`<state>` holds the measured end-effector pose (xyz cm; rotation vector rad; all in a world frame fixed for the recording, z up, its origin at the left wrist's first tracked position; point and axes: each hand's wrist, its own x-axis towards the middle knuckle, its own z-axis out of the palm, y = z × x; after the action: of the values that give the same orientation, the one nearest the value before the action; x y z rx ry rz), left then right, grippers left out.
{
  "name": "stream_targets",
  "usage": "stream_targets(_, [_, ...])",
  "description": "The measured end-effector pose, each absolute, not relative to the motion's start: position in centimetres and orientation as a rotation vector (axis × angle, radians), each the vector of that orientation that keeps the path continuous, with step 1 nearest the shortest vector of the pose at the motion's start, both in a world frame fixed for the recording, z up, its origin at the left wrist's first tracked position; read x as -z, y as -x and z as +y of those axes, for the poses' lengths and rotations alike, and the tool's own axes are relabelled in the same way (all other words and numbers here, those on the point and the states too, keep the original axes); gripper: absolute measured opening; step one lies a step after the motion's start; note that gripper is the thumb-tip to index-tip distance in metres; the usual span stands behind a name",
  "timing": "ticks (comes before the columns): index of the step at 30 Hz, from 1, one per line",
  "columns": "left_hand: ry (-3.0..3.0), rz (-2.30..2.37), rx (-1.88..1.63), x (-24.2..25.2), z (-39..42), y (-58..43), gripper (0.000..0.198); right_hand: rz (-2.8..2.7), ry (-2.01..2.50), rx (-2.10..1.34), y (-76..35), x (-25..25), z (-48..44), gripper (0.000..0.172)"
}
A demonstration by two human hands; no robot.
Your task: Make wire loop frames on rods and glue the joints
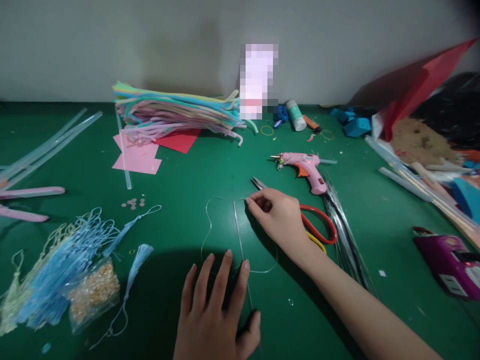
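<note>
My left hand point(217, 310) lies flat on the green table with its fingers spread. Its index fingertip presses on a thin straight silvery wire point(240, 230). A finer clear strand point(207, 220) curves in a loose loop around both sides of that wire, partly hidden by my fingers. My right hand point(279, 215) is closed in a pinch at the wire's bent far end, thumb and index finger together. Under that hand lie scissors with red and yellow handles point(333, 232). A pink glue gun point(305, 167) rests just beyond it.
Left are blue tassels point(63, 270), a bag of gold beads point(93, 290), small discs point(133, 202) and pink-handled pliers point(33, 192). Behind lies a pipe cleaner bundle point(180, 112) by pink paper point(138, 157). Right are dark wires point(347, 230) and a purple box point(446, 262).
</note>
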<state>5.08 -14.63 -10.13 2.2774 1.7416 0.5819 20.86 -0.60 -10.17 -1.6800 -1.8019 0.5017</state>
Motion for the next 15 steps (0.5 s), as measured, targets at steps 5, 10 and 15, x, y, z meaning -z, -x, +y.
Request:
stream_targets(5, [-2.286,1.741,-0.602,10.19,-14.60,-5.09,0.052,-1.791,1.686,-0.503,-20.81,10.19,-0.62,0.010])
stream_targets(10, [-2.288,1.742,-0.613,10.24,-14.62,-5.07,0.052,-1.801,1.687,-0.498,-20.90,10.23,-0.63,0.010])
stream_targets(15, [-2.293,1.747,-0.615,10.29,-14.64,-5.08,0.052,-1.800,1.678,-0.490,-20.85,10.24,-0.69,0.010])
